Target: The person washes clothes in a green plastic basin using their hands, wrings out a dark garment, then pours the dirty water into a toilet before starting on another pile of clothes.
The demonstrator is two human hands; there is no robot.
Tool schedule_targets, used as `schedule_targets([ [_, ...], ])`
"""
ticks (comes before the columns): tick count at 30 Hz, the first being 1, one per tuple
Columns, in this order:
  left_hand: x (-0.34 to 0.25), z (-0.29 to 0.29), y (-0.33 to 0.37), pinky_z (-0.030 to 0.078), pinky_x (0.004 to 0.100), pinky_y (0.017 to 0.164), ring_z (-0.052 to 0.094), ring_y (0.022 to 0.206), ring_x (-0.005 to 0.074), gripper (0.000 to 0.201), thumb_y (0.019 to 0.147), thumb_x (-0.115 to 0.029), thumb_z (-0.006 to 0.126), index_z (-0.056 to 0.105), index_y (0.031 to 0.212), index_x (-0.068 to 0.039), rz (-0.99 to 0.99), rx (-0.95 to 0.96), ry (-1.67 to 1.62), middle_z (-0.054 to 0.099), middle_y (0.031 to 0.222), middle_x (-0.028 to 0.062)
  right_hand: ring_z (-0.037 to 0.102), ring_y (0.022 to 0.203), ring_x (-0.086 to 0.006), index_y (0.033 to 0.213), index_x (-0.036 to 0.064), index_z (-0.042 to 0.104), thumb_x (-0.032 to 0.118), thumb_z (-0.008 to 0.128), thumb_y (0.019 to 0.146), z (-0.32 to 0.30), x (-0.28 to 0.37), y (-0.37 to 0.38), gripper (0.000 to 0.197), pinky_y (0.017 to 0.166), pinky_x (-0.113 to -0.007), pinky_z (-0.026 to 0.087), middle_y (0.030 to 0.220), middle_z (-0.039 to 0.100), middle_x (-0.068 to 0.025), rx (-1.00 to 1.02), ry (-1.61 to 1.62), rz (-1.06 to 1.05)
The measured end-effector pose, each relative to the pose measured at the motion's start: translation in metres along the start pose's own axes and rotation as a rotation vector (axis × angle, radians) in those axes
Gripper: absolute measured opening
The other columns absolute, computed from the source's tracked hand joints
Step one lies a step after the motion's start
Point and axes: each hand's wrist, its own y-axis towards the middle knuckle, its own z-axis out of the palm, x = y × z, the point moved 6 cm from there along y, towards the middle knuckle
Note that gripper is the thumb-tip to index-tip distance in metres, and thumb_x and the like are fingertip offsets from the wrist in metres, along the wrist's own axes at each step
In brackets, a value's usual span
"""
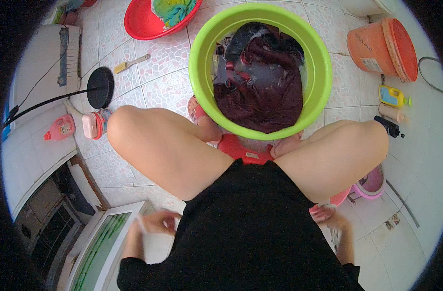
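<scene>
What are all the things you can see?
big tub: 1, green, top middle
wet cloth: at least 1, dark maroon, in big tub
basin: 1, red, top left
bright cloth: 1, multicoloured, in basin
brush: 1, yellowish, upper left
disc: 1, black, left
bottle: 1, pink, left
bucket: at least 1, orange, upper right
jug: 1, yellow, right
small tub: 1, pink, lower right
plastic piece: 1, red, centre
panel: 1, white-green, lower left
clothing: 1, black, bottom
legs: 2, bare, middle
left fingers: uncounted, blurred, lower left
right fingers: uncounted, blurred, lower right
</scene>
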Motion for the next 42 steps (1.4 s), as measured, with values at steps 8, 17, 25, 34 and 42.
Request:
schedule_targets([
  [8, -0.26, -0.078, -0.041, 0.041, 0.0275, 0.053, 0.051, 0.057, 0.0156, 0.036, 0.072, -0.008, 0.06, 0.053, 0.107, -0.007, 0.667, -0.757, 0.574, 0.051, 0.062, 0.0049, 0.049, 0.06, -0.0069, 0.093, 0.0009, 0.051, 0.005, 0.058, 0.074, -0.072, 0.246, -0.156, 0.021, 0.054, -0.021, 0.043, 0.08, 0.055, -0.0039, -0.727, 0.031, -0.868],
  [17, -0.284, -0.129, 0.182, 0.028, 0.0507, 0.094, 0.032, 0.116, 0.0357, 0.07, 0.067, -0.028, 0.066, 0.032, 0.128, -0.025, 0.225, -0.828, 1.092, 0.032, 0.127, 0.0147, 0.045, 0.106, -0.0346, 0.117, 0.0117, 0.043, 0.035, 0.07, 0.063, -0.039, 0.301, 0.147, 0.065, 0.088, -0.042, 0.039, 0.117, 0.044, -0.0207, -0.615, -0.849, -0.615],
  [25, -0.268, -0.159, 0.243, 0.011, 0.0666, 0.093, 0.001, 0.128, 0.0414, 0.099, 0.062, -0.034, 0.071, 0.004, 0.135, -0.037, -0.034, -0.798, 1.048, -0.006, 0.143, 0.0069, 0.008, 0.126, -0.0426, 0.134, 0.0317, 0.014, 0.051, 0.063, 0.065, -0.016, 0.273, 0.224, 0.087, 0.092, -0.067, 0.014, 0.14, 0.007, -0.0169, -0.715, -0.947, -0.344],
  [34, -0.278, -0.185, 0.286, 0.018, 0.0668, 0.091, -0.001, 0.126, 0.0469, 0.1, 0.068, -0.038, 0.067, -0.009, 0.133, -0.039, -0.066, -0.883, 1.175, -0.018, 0.14, 0.0091, 0.003, 0.128, -0.0415, 0.135, 0.0327, 0.013, 0.048, 0.07, 0.058, -0.029, 0.302, 0.262, 0.097, 0.095, -0.066, 0.005, 0.141, 0.008, -0.0138, -0.899, -1.077, -0.406],
  [42, -0.276, -0.206, 0.326, 0.013, 0.0698, 0.09, 0.005, 0.127, 0.0429, 0.085, 0.075, -0.027, 0.058, -0.001, 0.136, -0.033, -0.098, -0.992, 1.176, -0.007, 0.142, 0.01, -0.002, 0.127, -0.0435, 0.136, 0.0284, 0.012, 0.034, 0.069, 0.061, -0.051, 0.321, 0.295, 0.095, 0.096, -0.065, 0.003, 0.142, 0.0, -0.0141, -0.768, -1.053, -0.374],
])
